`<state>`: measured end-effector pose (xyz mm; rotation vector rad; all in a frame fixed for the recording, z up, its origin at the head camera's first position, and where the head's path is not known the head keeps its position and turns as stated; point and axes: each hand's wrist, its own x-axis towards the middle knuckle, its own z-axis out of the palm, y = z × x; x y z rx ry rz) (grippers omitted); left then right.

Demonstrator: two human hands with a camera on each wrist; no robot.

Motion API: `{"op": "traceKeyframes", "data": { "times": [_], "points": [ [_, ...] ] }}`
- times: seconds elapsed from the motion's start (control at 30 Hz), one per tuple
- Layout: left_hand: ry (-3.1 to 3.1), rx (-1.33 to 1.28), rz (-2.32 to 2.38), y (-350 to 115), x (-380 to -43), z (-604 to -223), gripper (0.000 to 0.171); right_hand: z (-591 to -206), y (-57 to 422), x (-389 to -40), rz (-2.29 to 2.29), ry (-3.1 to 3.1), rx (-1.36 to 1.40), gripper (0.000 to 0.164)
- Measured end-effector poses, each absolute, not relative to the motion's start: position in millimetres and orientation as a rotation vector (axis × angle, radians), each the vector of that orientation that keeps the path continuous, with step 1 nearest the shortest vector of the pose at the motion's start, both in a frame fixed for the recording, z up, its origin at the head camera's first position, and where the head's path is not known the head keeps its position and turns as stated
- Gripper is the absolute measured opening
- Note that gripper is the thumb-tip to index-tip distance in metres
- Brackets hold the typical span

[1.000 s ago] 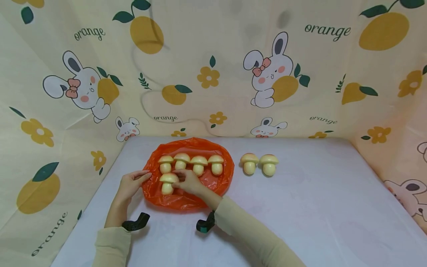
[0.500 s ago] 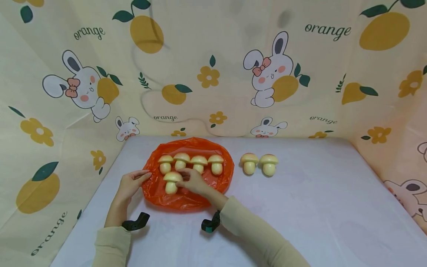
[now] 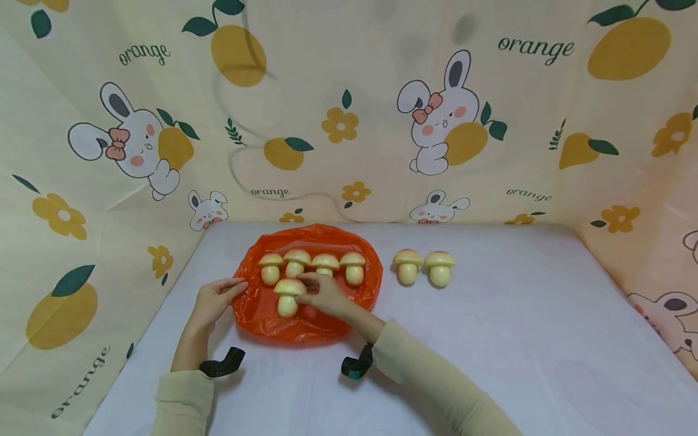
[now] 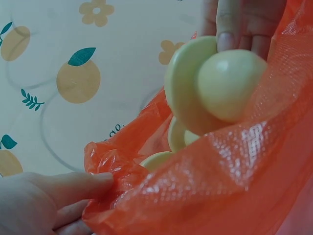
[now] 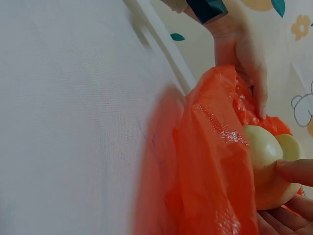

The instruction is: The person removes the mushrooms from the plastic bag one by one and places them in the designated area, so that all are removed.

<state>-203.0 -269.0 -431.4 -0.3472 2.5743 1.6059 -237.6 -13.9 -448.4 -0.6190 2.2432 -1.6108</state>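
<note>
An orange-red plastic bag (image 3: 297,336) lies spread open on the table, with several pale yellow toy mushrooms (image 3: 297,263) in a row inside it. My left hand (image 3: 215,301) pinches the bag's left rim between thumb and fingers; the left wrist view shows the gathered plastic. My right hand (image 3: 329,298) reaches over the bag and holds another toy mushroom (image 3: 288,298) by the right side of its cap and stem, in front of the row. In the right wrist view that mushroom's cap (image 5: 265,152) sits between thumb and fingers, partly hidden by the bag wall.
Two more toy mushrooms (image 3: 408,267) stand side by side on the white table (image 3: 518,327), right of the bag. A patterned cloth (image 3: 371,72) with rabbits and oranges hangs behind the table and along its sides. Black wrist cameras (image 3: 357,363) are strapped to both wrists.
My right hand has shifted the held mushroom a little to the right along the front of the row, inside the bag. The left hand stays at the bag's rim.
</note>
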Motion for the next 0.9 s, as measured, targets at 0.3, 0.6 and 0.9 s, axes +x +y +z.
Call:
{"op": "traceKeyframes", "data": {
  "times": [0.3,0.6,0.9],
  "points": [
    [2.592,-0.356,1.569,-269,-204,-433,0.052,-441,-1,-234,-1.605,2.237,-0.635,0.05],
    [2.583,-0.351,1.587,-268,-203,-432,0.051,-429,15,-233,-1.579,2.265,-0.708,0.049],
    [2.591,-0.354,1.57,-266,-203,-432,0.051,-423,26,-229,-1.528,2.273,-0.762,0.05]
  ]
}}
